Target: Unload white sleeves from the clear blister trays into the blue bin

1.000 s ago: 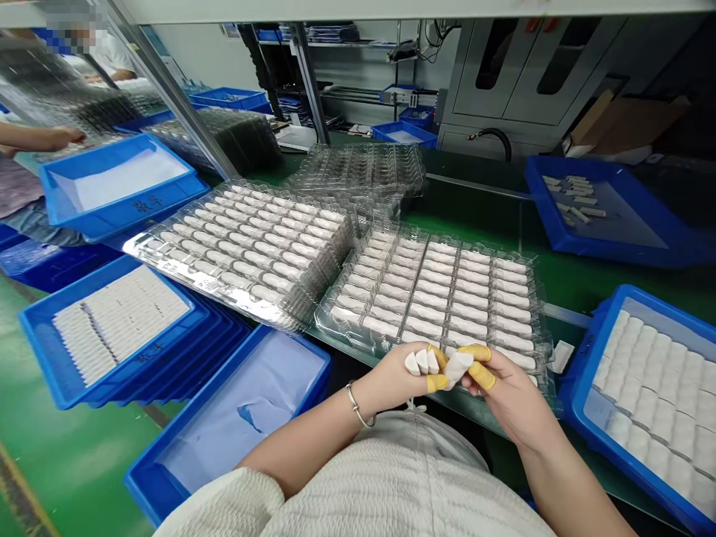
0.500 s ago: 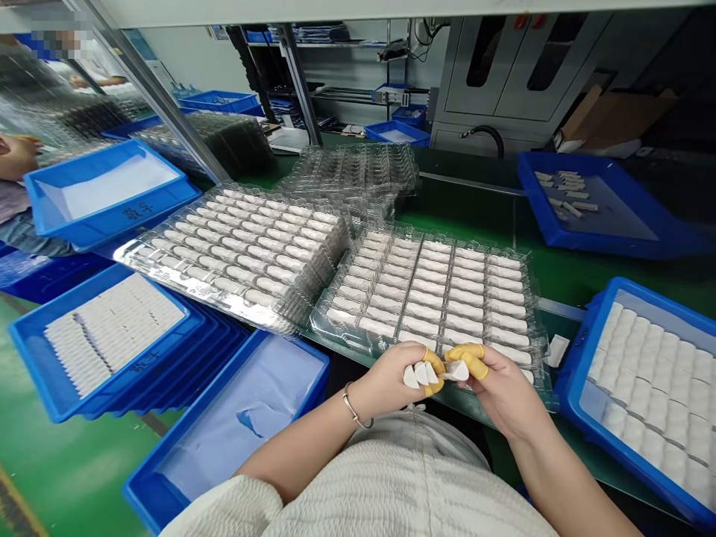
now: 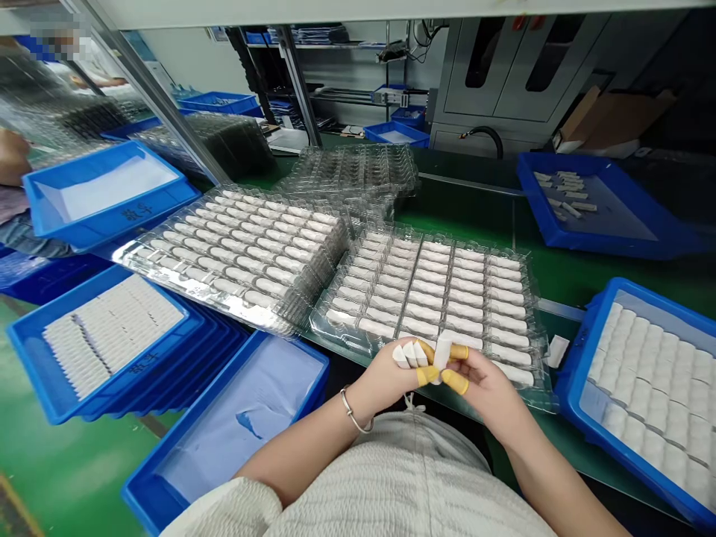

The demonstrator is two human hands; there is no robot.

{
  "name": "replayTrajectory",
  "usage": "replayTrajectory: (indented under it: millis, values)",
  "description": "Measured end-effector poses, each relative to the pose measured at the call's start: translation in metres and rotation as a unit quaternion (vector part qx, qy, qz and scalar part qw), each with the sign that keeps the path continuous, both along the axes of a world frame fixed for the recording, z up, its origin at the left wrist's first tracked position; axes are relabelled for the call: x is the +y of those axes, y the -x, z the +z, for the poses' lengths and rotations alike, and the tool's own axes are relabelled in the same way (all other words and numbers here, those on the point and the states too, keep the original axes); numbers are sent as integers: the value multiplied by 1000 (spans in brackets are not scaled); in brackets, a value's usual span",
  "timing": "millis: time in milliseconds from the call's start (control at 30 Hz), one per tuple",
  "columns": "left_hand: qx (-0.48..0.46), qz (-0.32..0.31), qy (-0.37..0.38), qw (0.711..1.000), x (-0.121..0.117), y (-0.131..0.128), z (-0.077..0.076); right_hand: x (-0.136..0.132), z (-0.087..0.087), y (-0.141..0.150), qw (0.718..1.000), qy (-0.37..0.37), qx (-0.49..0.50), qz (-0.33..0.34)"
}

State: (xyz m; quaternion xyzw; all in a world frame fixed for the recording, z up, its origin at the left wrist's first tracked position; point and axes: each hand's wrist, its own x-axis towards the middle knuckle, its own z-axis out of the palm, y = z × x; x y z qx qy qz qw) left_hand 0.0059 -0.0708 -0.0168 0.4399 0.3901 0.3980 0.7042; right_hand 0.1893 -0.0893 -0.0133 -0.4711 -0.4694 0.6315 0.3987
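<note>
Several small white half-round pieces (image 3: 410, 354) are gripped side by side in my left hand (image 3: 394, 373), which wears yellow finger covers. Between both hands a single white piece (image 3: 441, 353) stands nearly upright. My right hand (image 3: 479, 377), also with yellow finger covers, has its thumb and finger on either side of that piece. Just beyond the hands lies a clear plastic tray (image 3: 382, 345) filled with rows of white pieces. To its left is a stack of clear trays (image 3: 206, 294) with similar pieces in the top one.
A blue bin (image 3: 582, 350) with rows of white pieces stands at the right. Another blue bin (image 3: 615, 216) holds loose pieces farther back. Stacked blue bins (image 3: 42, 373) and a paper-lined bin (image 3: 224, 447) sit at the left. Clear trays (image 3: 358, 168) lie behind.
The single piece between my hands has turned from lying sideways to standing nearly upright. My right thumb and finger have spread around it, and my left hand has shifted slightly left.
</note>
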Motion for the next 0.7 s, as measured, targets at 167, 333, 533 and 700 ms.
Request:
replayTrajectory:
  millis: [167, 333, 533, 700]
  values:
    - [-60, 1, 59, 996, -1, -1, 4, 0, -3, 2, 998, 56, 11, 7]
    - [-66, -8, 59, 996, -1, -2, 5, 2, 6, 5, 995, 86, 44, 2]
    - [-75, 7, 69, 995, 1, -4, 1, 0, 10, 9, 992, 99, 72, -33]
    - [-106, -18, 88, 990, 3, -4, -5, 0, 7, 7, 990, 112, 74, -42]
